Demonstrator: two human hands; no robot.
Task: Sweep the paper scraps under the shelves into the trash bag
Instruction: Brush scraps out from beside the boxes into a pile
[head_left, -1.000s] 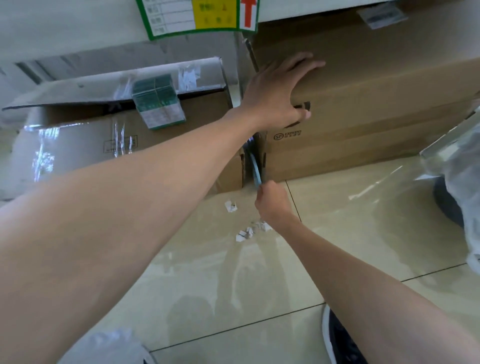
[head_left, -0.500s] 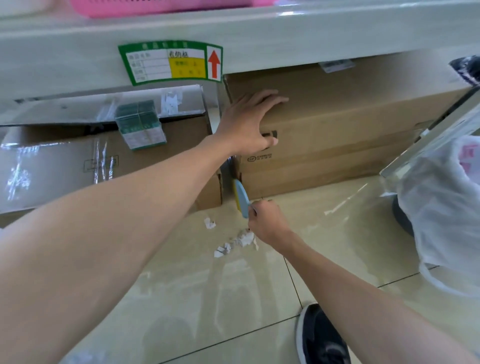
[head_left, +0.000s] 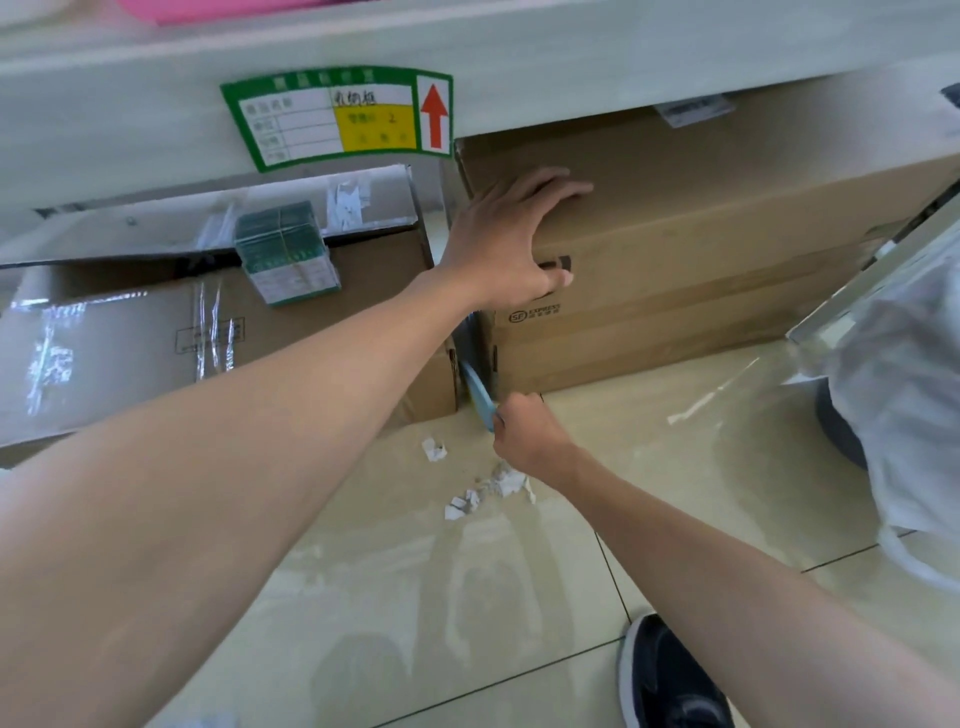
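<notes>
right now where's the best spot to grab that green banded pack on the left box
Pinch the green pack across its two side faces, coming from the front. It hangs over the left box's front edge, so the near end sticks out clear, while the shelf hangs close above.

green shelf label (head_left: 337, 117) | two cardboard boxes (head_left: 701, 249) (head_left: 156, 332) | dark shoe (head_left: 670, 675)

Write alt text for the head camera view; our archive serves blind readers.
A person's right hand holds a light blue tool at the gap between two cardboard boxes under a shelf, while the left hand rests flat on the right box. White paper scraps lie on the tiled floor, a trash bag at right.
</notes>
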